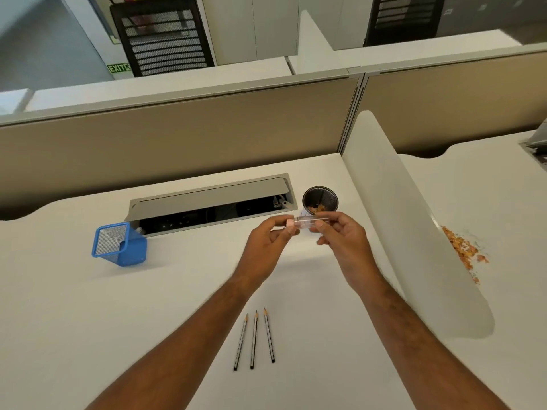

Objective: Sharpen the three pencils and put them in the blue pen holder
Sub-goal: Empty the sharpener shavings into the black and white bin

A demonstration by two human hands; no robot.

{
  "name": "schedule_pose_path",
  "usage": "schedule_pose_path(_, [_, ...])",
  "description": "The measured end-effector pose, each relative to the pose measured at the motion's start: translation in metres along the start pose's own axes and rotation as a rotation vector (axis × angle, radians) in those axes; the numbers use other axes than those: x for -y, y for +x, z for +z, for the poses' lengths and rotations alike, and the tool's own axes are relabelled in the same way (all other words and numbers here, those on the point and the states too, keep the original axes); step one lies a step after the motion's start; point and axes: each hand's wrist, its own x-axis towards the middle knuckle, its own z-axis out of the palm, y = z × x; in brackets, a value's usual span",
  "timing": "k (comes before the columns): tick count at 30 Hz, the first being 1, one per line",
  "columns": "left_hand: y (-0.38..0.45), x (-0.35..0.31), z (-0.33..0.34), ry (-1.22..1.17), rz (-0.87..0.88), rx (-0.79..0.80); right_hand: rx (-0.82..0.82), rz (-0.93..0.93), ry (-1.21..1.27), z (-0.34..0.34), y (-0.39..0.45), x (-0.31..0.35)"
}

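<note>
Both hands are raised above the white desk (74, 306), holding one small sharpener (307, 222) between them. The left hand (268, 247) pinches the pink end of it with thumb and fingertips closed on it. The right hand (344, 241) grips the clear case at the other end, thumb and fingers curled around it. The sharpener lies roughly level, just in front of a black mesh cup (320, 200) that stands upright near the white divider (399, 217); some orange shavings show at the bottom of the cup.

Three pencils (254, 340) lie on the desk near the person, between the two forearms. They sit side by side, close but not touching, with their pointed tips facing away from the person. All three tips look sharpened.

The blue pen holder (120, 244) stands well to the left of the hands, a square mesh box that appears tilted in this wide view, with its open top facing up and toward the camera. Nothing shows inside it. It sits just beside the left end of the grey cable tray (207, 196), whose lid is propped open.

Beyond the divider, on the neighbouring desk, a scatter of orange shavings (461, 250) lies against the divider's base
</note>
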Motion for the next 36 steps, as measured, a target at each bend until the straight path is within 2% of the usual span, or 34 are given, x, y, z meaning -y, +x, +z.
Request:
schedule_pose_path(13, [-0.111, 0.015, -0.036, -0.178, -0.071, -0.131, 0.202, 0.041, -0.045, 0.029, -0.095, -0.013])
schedule_pose_path(24, [-0.177, 0.036, -0.066, -0.226, -0.111, -0.103, 0.235, 0.083, -0.116, 0.045, -0.153, -0.031])
schedule_pose_path(36, [-0.208, 0.059, -0.087, -0.242, -0.031, -0.074, 0.300, 0.164, -0.158, 0.065, -0.184, -0.046])
